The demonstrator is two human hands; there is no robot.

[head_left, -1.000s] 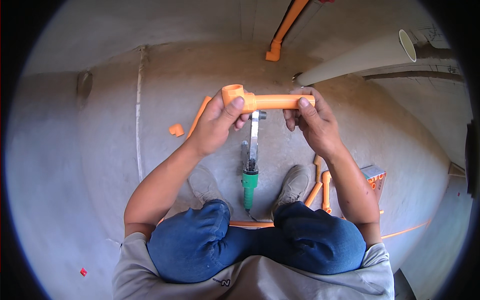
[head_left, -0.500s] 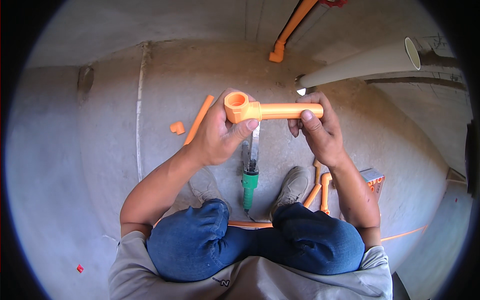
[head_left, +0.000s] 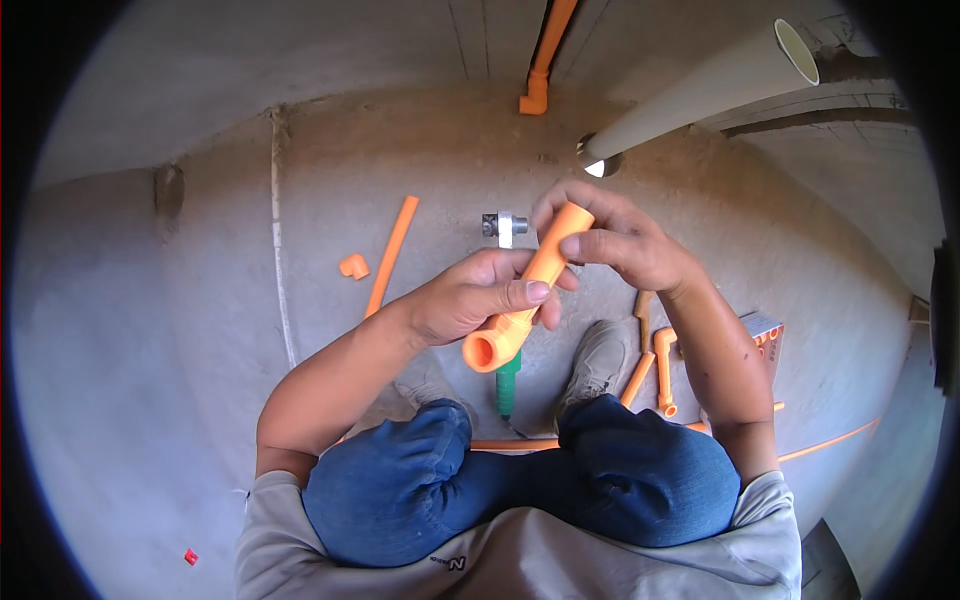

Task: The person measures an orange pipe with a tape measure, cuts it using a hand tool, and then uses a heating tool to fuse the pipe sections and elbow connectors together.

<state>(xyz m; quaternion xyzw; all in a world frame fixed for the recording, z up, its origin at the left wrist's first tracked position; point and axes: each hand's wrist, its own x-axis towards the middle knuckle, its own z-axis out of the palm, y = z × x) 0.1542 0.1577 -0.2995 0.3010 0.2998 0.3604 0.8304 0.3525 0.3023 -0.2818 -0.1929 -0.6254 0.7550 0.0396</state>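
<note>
An orange pipe (head_left: 546,262) with an elbow fitting (head_left: 496,341) on its near end is held diagonally in both hands, the fitting's opening tilted towards me. My left hand (head_left: 470,300) is closed round the pipe near the fitting, thumb across its top. My right hand (head_left: 625,240) grips the far end, thumb pressed on it. Beneath them on the floor lies a welding tool with a dark-tipped metal head (head_left: 505,226) and green handle (head_left: 507,385); its middle is mostly hidden by the pipe and my hands.
A loose elbow (head_left: 353,265) and straight pipe (head_left: 393,255) lie left. Assembled pipe pieces (head_left: 664,370) and a box of fittings (head_left: 765,332) are right of my shoes (head_left: 594,360). A large white pipe (head_left: 700,97) slants upward at the back right; an orange pipe (head_left: 548,50) runs along the wall.
The pipe has swung from horizontal to diagonal, its fitting end moving down towards me. My left hand has lowered and moved rightward. More of the tool's metal head now shows.
</note>
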